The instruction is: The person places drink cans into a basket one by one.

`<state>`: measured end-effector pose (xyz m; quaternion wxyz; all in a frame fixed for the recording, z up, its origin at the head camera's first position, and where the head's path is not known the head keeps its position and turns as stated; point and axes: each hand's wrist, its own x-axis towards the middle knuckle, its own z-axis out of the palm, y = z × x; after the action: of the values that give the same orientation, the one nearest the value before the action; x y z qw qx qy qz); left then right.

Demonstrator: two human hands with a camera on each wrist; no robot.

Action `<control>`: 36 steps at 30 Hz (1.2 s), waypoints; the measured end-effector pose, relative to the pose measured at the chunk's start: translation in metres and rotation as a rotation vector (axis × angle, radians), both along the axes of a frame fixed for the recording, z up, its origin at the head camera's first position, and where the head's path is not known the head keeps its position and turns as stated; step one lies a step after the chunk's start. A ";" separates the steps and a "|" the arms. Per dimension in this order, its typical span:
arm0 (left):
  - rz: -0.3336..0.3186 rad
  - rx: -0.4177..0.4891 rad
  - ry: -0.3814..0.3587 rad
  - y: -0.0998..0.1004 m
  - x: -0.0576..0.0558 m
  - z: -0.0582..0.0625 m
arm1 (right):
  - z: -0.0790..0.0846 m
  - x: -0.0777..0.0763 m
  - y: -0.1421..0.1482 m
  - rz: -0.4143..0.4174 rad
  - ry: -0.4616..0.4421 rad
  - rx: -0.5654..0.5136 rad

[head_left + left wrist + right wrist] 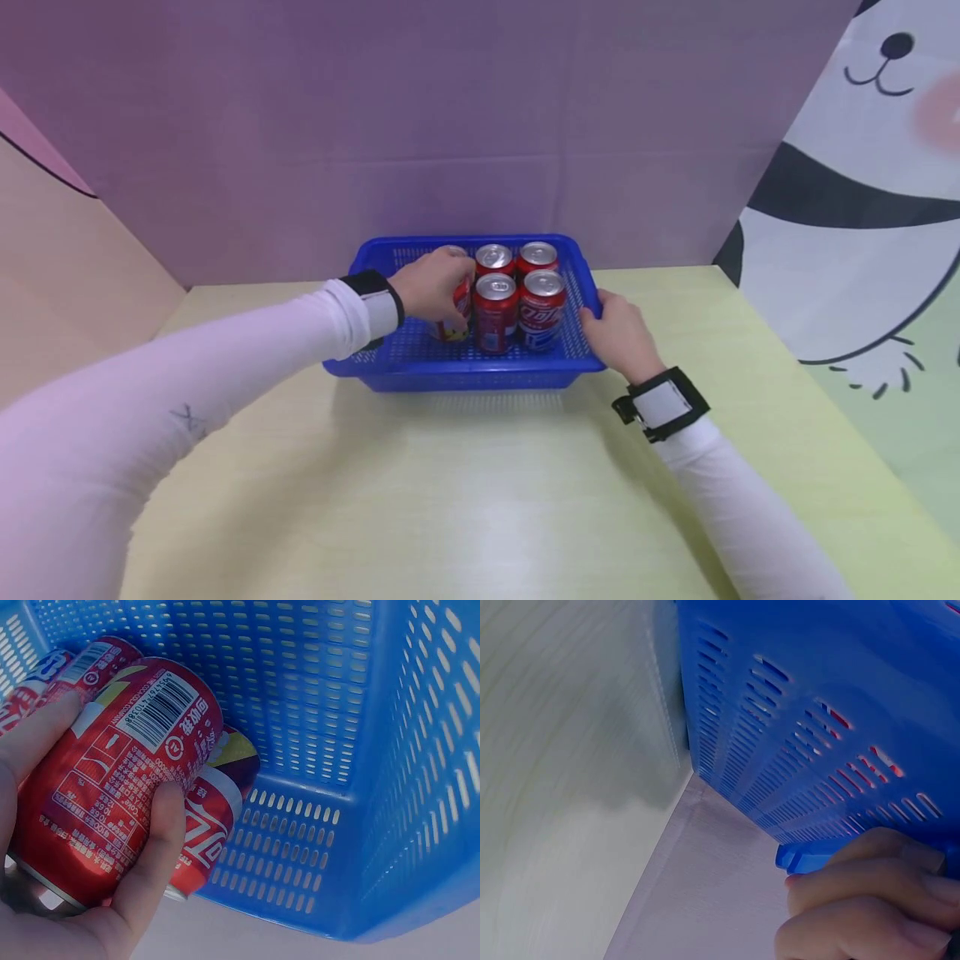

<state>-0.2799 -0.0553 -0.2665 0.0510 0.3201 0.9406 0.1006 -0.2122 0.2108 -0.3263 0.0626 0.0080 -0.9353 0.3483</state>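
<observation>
A blue perforated plastic basket (465, 367) stands on the table with several red soda cans in it. My left hand (433, 285) reaches in on the left side and grips one soda can (124, 776), thumb and fingers round its body. In the left wrist view this can is tilted, its barcode facing the camera, and overlaps another red can (214, 814) behind it. To the right of that hand, more cans (497, 312) stand upright with silver tops showing. My right hand (622, 337) holds the basket's right rim, its fingers (877, 896) curled under the edge.
The pale wooden table (465, 492) extends in front of the basket and to both sides. A purple-grey wall covering (465, 125) rises close behind it. At the right is a panel (862, 275) with a cartoon animal.
</observation>
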 end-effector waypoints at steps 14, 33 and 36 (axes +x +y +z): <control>0.068 -0.093 0.069 0.006 0.000 -0.011 | 0.001 0.001 -0.001 0.006 -0.013 -0.019; 0.035 -0.155 0.229 0.009 0.003 -0.025 | 0.001 0.003 -0.001 0.006 -0.014 -0.030; 0.035 -0.137 0.246 0.008 0.004 -0.024 | 0.001 0.003 -0.001 0.005 -0.012 -0.029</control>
<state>-0.2756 -0.0472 -0.2903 -0.0449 0.3092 0.9499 -0.0031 -0.2097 0.2102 -0.3251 0.0563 0.0073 -0.9304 0.3620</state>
